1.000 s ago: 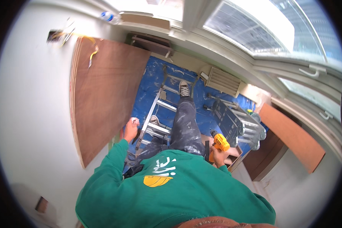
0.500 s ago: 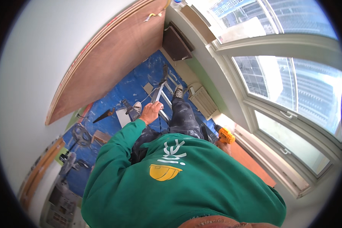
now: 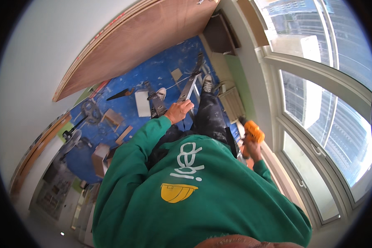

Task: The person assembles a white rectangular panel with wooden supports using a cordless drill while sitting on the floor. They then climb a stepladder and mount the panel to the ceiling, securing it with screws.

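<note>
My left hand point(image 3: 179, 112) is closed over the near end of a metal stepladder rail point(image 3: 189, 88), in front of my waist. The ladder stands between my legs, and its lower part is partly hidden by my hand and clothing. Out at my right side, my right hand point(image 3: 252, 150) grips an orange cordless drill point(image 3: 254, 132) by its handle. The drill's dark chuck end points away from me, toward the upper left. No workpiece touches it. My shoes point(image 3: 207, 84) show on either side of the ladder.
A large plywood sheet point(image 3: 140, 43) leans at the far left. On the blue-covered floor lie a handsaw point(image 3: 118, 95), a white panel point(image 3: 143, 103) and wood offcuts point(image 3: 112, 117). A beige slatted panel point(image 3: 232, 104) and a dark board point(image 3: 219, 35) stand near the windows point(image 3: 308, 108) on my right.
My right hand has brought the drill out from beside my body, so more of the hand and forearm shows. My left hand stays on the ladder. The whole view has shifted.
</note>
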A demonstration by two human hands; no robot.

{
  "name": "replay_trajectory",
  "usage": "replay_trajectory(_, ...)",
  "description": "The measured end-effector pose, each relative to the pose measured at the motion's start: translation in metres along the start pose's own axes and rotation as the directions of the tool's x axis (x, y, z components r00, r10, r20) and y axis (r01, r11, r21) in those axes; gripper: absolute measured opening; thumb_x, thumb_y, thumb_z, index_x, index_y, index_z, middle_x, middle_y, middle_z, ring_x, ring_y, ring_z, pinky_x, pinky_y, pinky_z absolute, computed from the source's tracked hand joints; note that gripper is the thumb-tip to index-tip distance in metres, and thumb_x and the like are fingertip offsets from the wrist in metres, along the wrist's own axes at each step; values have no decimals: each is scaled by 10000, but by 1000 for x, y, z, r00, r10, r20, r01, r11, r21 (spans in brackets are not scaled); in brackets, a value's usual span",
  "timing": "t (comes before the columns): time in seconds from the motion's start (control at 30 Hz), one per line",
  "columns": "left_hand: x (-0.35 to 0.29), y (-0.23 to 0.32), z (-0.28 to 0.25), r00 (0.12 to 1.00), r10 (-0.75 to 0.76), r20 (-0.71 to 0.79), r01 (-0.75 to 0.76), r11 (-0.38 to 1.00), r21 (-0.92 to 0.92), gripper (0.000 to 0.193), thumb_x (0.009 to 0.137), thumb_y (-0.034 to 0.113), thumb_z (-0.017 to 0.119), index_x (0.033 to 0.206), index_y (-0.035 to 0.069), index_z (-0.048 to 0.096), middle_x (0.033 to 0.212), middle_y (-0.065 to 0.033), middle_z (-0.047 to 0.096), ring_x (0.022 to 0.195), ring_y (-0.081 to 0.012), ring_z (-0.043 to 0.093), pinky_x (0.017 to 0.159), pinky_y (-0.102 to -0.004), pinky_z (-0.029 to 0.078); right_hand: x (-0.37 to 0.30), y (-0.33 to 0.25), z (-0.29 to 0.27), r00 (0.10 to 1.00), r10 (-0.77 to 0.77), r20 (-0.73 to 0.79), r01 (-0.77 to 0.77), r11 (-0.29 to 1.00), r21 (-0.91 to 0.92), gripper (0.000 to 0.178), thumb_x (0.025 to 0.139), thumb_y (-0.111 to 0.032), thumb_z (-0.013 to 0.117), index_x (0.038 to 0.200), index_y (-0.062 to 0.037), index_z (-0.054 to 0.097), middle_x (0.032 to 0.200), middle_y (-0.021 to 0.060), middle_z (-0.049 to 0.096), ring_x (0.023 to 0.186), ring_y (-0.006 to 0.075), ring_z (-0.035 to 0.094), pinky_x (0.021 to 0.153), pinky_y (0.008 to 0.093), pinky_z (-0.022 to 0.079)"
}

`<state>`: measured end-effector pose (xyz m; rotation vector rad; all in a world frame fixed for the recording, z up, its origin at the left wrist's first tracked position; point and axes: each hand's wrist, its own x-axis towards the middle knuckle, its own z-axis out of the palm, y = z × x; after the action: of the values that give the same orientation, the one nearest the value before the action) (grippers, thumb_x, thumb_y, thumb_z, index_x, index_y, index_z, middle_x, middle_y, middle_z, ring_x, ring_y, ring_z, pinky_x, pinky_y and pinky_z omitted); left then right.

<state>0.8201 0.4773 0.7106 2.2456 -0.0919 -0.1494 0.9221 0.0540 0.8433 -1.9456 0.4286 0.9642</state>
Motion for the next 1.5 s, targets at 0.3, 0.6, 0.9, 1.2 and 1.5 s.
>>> replay_trajectory(0.3,0,-5,-11,969,-176,174,154,979,133,268,931,19,627,1183,111,625,1086,-90,603,868,-378,710,697,-510,596,121,-60,-32,973,-130,190,163,972,-171,421,838,-65,696,1257,-32,685,877,19,671,753,149,619,699,310,518)
replay_trajectory(0.6,-3,0,4,943,-283,172,272,958,89,162,1009,116,584,1172,113,579,1138,-92,599,973,-403,688,761,-547,579,63,26,-122,997,2,-75,-4,999,-39,283,817,-5,692,1096,-9,639,911,40,633,717,169,647,620,318,553)
replay_trajectory(0.9,-2,-1,-2,964,-217,151,200,972,120,143,1018,151,598,1155,108,598,1146,-95,630,954,-409,681,762,-530,569,-39,84,-58,952,137,-274,-75,971,225,293,811,4,698,1090,-27,615,886,39,620,679,167,634,610,331,544)
replay_trajectory(1.2,2,4,-2,984,-142,107,132,987,94,244,1015,105,572,1240,188,616,1086,-83,637,953,-400,686,769,-527,560,-74,100,28,954,115,-277,-41,965,260,204,823,-44,734,1011,-46,655,872,30,648,696,139,626,641,313,510)
replay_trajectory(1.5,2,3,1,984,-173,-31,175,941,291,285,966,91,581,1218,188,671,1041,-87,587,1027,-337,650,819,-509,545,-27,70,-7,963,33,-266,-32,999,8,223,804,-59,711,1022,-21,682,864,45,681,704,146,648,617,331,524)
